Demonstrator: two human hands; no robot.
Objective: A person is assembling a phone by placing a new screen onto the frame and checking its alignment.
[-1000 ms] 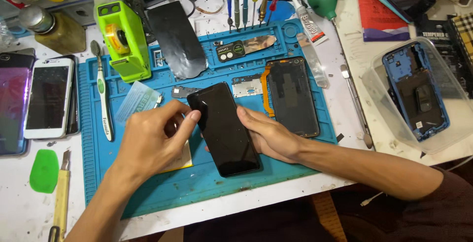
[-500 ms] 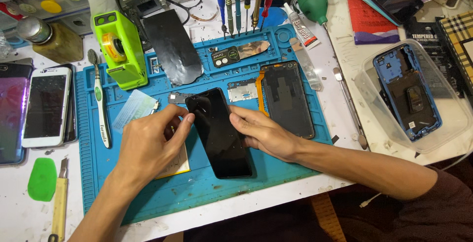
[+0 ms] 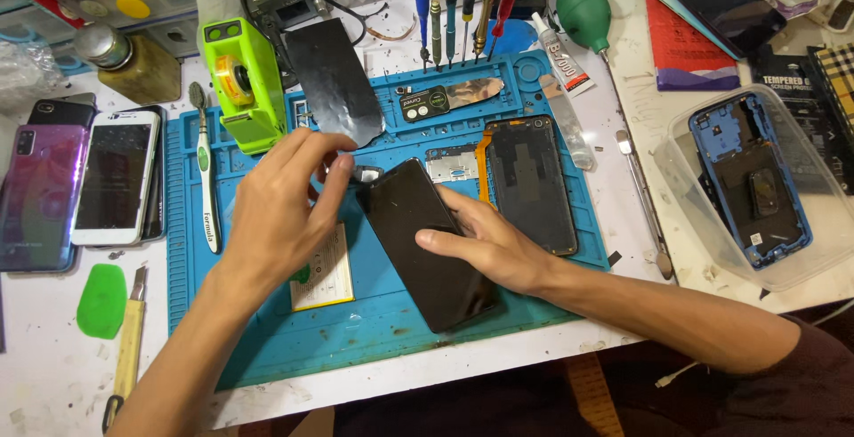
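A black phone [image 3: 418, 250] lies screen up and slanted on the blue work mat [image 3: 267, 339]. My right hand [image 3: 485, 241] rests flat on its right side, thumb across the glass, holding it down. My left hand [image 3: 285, 206] is curled at the phone's top left corner, with thumb and fingertips pinching there by a small grey piece [image 3: 365, 173]. A second opened phone body with an orange flex cable [image 3: 529, 179] lies just right of the black phone. A white and yellow card-like part [image 3: 325, 268] is partly under my left wrist.
On the left are a green tape dispenser [image 3: 245, 81], a toothbrush [image 3: 205, 175], a white phone [image 3: 116, 175] and a purple phone [image 3: 40, 197]. Screwdrivers [image 3: 454, 1] and a glue tube [image 3: 560, 59] stand behind. On the right, a clear tub [image 3: 712, 259] holds a blue phone frame [image 3: 756, 179].
My left hand has moved from the phone's left edge up to its top left corner. My right hand has slid a little further onto the glass. The phone has barely shifted.
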